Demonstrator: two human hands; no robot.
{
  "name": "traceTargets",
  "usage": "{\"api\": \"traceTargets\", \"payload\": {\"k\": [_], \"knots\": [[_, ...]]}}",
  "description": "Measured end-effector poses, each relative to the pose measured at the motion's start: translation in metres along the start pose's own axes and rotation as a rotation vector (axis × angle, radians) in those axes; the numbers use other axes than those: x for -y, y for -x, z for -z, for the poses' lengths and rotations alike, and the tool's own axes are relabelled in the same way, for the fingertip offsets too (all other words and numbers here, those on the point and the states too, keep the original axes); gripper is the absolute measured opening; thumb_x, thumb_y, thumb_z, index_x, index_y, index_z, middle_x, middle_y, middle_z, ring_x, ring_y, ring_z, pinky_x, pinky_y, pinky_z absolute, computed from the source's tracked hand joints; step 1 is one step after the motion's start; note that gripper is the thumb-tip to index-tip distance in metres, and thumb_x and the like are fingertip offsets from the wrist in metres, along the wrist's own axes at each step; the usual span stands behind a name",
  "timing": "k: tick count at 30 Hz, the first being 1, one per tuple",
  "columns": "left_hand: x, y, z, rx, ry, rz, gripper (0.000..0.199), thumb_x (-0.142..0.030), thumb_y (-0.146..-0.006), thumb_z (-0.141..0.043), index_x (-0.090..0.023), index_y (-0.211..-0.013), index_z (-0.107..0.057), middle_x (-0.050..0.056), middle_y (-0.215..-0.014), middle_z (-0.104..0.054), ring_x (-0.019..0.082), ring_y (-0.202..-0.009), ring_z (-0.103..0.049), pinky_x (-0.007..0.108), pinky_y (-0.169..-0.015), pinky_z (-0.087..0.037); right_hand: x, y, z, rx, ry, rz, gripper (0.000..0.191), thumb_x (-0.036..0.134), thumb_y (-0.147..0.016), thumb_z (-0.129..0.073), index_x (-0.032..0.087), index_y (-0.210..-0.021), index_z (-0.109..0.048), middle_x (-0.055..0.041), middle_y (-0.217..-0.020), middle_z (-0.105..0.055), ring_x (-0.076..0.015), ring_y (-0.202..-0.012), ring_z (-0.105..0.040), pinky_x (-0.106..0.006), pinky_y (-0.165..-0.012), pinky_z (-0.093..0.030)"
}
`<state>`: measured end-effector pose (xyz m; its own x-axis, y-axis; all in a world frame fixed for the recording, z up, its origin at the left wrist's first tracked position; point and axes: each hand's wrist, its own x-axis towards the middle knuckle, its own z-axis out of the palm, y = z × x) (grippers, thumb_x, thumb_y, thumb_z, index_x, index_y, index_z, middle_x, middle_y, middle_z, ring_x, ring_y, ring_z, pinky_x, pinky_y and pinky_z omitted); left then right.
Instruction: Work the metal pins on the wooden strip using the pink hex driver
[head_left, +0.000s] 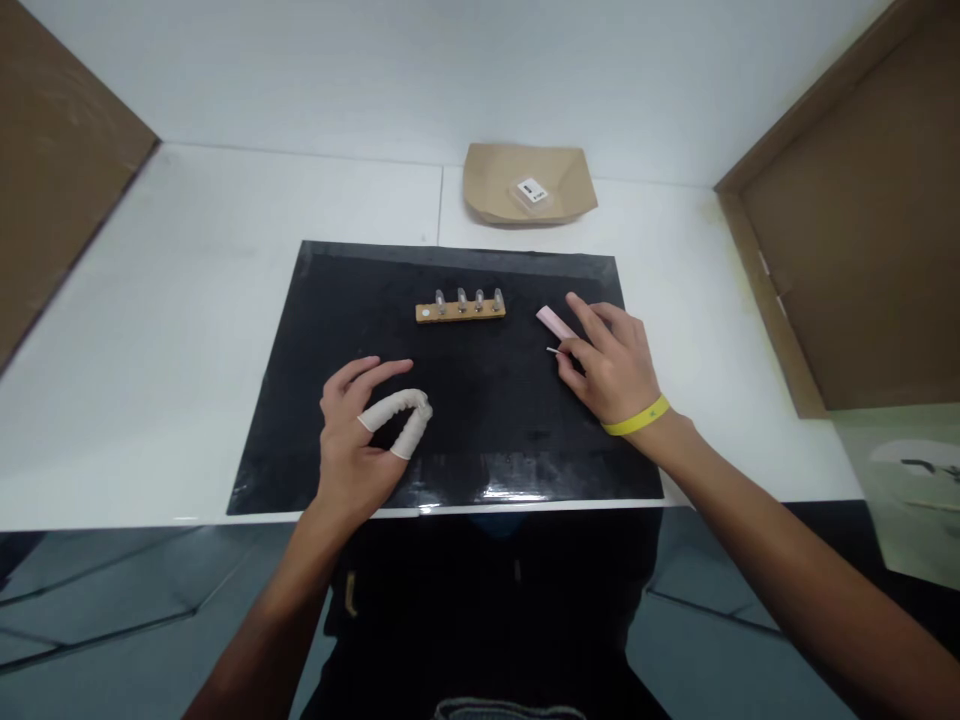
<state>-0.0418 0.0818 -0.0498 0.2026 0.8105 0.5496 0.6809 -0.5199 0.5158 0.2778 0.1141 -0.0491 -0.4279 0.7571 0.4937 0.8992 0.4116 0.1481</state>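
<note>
My left hand (367, 425) is over the left front of a black mat (480, 400). White covers sheathe its thumb and index finger, whose tips pinch something small and clear that I cannot make out. My right hand (611, 365), with a yellow wristband (636, 416), is at the mat's right side. Its thumb and a finger close on a thin white stick (553, 350). Beside those fingers lies a pink strip (556, 323), partly hidden by the hand. Between and beyond both hands, a light brown strip (448, 313) bears several small clear pieces standing upright.
Behind the mat, a brown paper tray (480, 185) holds a small clear box (532, 193) with a white label. Brown panels (60, 130) (862, 220) flank the white table (187, 300) at left and right. Its front edge runs just below the mat.
</note>
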Motion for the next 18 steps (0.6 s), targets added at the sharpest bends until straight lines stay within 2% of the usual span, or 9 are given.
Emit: {"api": "traceTargets", "payload": {"k": [9,18], "knots": [[-0.0006,0.0001,-0.0003,-0.004,0.002,0.010,0.008,-0.018,-0.092,-0.076,-0.025,-0.096,-0.074,0.006,-0.126,-0.074,0.031,-0.131,-0.059,0.059,-0.112,-0.048,-0.0022,-0.0038,-0.0017,0.074,-0.058,0.018,0.019,0.018,-0.099,-0.059,0.015,-0.093,-0.077,-0.0155,-0.155,-0.055,-0.0374,-0.124,-0.058,-0.055,-0.096,-0.052],[-0.0023,-0.0006,0.0000,-0.004,0.007,0.021,0.007,-0.020,-0.093,-0.075,-0.026,-0.096,-0.074,0.006,-0.127,-0.074,0.031,-0.131,-0.059,0.059,-0.112,-0.048,-0.0011,-0.0011,-0.0030,0.040,-0.050,0.016,0.016,0.017,-0.098,-0.060,0.018,-0.093,-0.075,-0.0143,-0.153,-0.057,-0.0386,-0.122,-0.059,-0.058,-0.093,-0.053]]}}
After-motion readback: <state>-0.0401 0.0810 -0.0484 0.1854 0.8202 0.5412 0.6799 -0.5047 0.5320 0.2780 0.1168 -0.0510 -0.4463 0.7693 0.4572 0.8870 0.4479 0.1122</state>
